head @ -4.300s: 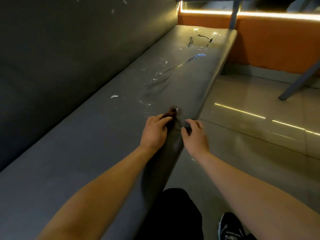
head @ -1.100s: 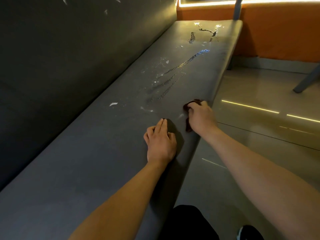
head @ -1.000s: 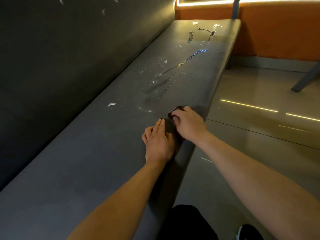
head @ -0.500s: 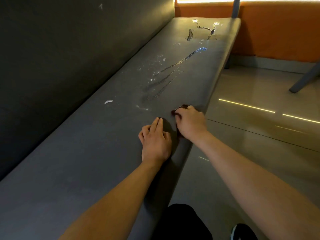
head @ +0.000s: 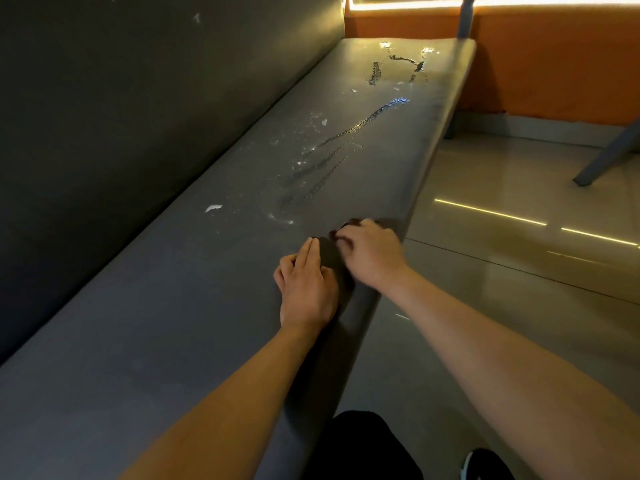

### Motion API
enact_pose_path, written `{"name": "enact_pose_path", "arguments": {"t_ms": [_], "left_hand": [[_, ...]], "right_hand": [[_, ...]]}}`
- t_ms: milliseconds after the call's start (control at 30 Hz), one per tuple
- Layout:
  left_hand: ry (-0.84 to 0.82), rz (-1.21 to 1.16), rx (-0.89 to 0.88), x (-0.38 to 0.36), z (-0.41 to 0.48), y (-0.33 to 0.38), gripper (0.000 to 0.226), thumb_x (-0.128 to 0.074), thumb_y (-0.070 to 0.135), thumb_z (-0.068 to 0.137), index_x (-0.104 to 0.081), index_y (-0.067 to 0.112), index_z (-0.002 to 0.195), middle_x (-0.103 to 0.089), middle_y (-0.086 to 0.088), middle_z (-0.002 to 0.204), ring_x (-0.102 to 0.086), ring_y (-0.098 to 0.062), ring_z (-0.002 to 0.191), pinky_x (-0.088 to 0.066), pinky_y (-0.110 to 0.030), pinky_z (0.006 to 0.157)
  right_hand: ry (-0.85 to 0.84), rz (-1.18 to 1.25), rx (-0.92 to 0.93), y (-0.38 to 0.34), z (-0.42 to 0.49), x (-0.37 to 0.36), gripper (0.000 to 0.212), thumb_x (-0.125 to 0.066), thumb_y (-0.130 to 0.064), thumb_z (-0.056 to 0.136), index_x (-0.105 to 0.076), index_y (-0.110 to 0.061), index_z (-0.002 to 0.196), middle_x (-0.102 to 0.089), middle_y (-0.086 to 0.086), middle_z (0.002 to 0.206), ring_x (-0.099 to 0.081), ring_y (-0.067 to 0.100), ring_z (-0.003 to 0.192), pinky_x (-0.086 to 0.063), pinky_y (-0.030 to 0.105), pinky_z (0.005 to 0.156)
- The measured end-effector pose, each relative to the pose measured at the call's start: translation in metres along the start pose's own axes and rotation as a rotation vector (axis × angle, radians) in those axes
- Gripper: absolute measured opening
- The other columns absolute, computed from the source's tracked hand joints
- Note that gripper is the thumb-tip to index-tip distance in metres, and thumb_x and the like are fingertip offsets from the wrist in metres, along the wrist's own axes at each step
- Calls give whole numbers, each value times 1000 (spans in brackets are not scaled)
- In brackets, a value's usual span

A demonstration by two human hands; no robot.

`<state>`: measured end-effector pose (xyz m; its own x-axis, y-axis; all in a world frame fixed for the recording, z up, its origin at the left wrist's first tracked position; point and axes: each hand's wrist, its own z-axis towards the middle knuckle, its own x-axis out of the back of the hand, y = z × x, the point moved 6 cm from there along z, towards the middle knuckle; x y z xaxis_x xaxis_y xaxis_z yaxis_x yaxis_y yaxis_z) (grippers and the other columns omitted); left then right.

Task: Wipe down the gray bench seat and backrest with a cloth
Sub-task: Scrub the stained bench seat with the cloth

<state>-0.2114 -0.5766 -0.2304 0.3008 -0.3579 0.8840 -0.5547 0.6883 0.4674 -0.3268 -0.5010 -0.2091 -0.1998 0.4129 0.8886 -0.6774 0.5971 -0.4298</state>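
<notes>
The right hand (head: 370, 252) is bunched over a small dark cloth (head: 350, 222), fingers curled round it. It presses the cloth onto the gray bench seat (head: 173, 323) close to the front edge, so only a dark sliver shows past the fingertips at about eleven o'clock of the knuckles. The left hand (head: 306, 289) lies flat on the seat just beside it, at roughly seven o'clock from the right hand. Its fingers are straight and together and it holds nothing. It looks like a brace, taking the person's weight as they lean forward along the bench.

From the cloth, wet streaks (head: 332, 157) run away at about one o'clock towards the far end. A white fleck (head: 213, 207) sits at ten o'clock and more smears (head: 398, 64) glint near the end of the seat. The cloth is placed at the near end of this mess, which suggests the next strokes would push outward along the streaks. The backrest (head: 121, 116) rises along the nine o'clock side and carries a few pale specks near its top, not yet wiped by the look of it. I judge the job to be at an early stage. The tiled floor (head: 502, 271) lies at three o'clock, and an orange wall (head: 554, 64) closes off the far end.
</notes>
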Motion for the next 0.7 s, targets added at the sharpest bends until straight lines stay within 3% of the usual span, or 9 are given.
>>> {"name": "enact_pose_path", "arguments": {"t_ms": [100,200,300,433,567,700], "left_hand": [[13,-38,-5,1,0,-2,54,-28,31,105,-28,21,158,-28,3,164,-27,-24,134,-21,-42,117],[3,-1,-20,1,0,-3,56,-31,26,106,-25,18,160,-24,2,166,-26,-23,135,-17,-38,117],[5,-1,-5,2,0,-3,56,-33,26,107,-23,18,161,-22,3,166,-23,-22,138,-16,-38,119],[15,-5,3,1,1,-2,56,-33,26,106,-23,18,161,-23,2,166,-23,-22,139,-17,-39,119],[23,-4,3,1,1,-1,56,-31,25,106,-22,18,161,-23,2,166,-23,-23,138,-17,-40,118],[44,-56,-7,2,0,0,50,-28,25,107,-31,19,156,-31,-1,163,-26,-22,134,-19,-41,117]], "right_hand": [[-92,-7,181,-24,-9,-7,28,-45,-33,103,-69,-34,118,-62,-2,110,-59,22,107,-35,42,93],[8,-86,49,10,11,4,30,-45,-37,104,-66,-38,126,-54,0,118,-48,27,117,-32,46,98],[116,-73,-159,48,23,15,28,-46,-36,104,-70,-30,117,-43,1,133,-34,29,124,-32,44,103],[87,-126,-142,35,19,3,36,-44,-41,105,-65,-19,124,-48,4,135,-40,29,127,-35,45,108],[77,23,-21,18,8,3,28,-54,-26,102,-68,-15,123,-58,5,121,-52,26,117,-45,39,102],[-11,123,238,-18,-13,-11,23,-59,-20,98,-74,-17,116,-63,3,109,-56,26,105,-48,40,94]]}}
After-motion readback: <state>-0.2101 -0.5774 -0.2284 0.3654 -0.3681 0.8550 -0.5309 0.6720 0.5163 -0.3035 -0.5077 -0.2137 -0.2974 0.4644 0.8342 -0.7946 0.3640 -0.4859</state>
